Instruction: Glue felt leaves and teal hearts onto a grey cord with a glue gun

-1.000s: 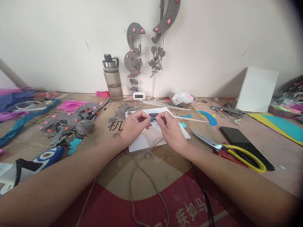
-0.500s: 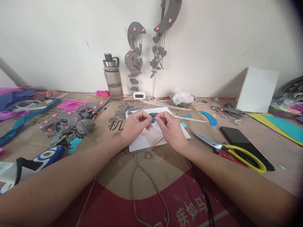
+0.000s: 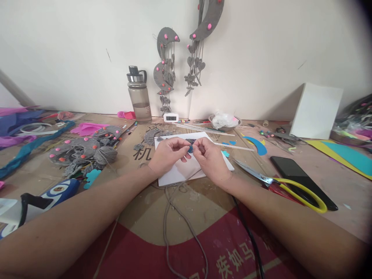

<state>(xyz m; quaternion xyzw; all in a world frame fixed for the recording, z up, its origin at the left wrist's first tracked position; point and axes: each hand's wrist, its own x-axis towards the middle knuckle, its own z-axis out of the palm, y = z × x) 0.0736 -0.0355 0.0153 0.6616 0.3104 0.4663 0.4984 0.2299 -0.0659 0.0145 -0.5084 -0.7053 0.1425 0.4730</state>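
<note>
My left hand (image 3: 171,155) and my right hand (image 3: 210,157) meet above a white board (image 3: 174,176), fingertips pinched close together. Between them sits a small blue piece (image 3: 190,148), mostly covered by the fingers, so its shape cannot be made out. Both hands are closed on it. A dark grey bit (image 3: 190,141) shows just behind the fingertips; whether it is held is unclear. Grey yarn (image 3: 188,223) runs from beneath the hands over the board's front edge and loops down the cardboard.
Scissors with yellow and red handles (image 3: 299,192) lie against a black phone (image 3: 293,170) on the right. A glue gun (image 3: 58,190), grey yarn ball (image 3: 106,155) and pink-dotted grey crescents (image 3: 72,149) are at left. Behind stand a water bottle (image 3: 139,99) and small clock (image 3: 171,117).
Both hands have shifted very slightly to the right, fingertips still together. More of the blue piece shows below them. The yarn loop in front has moved slightly.
</note>
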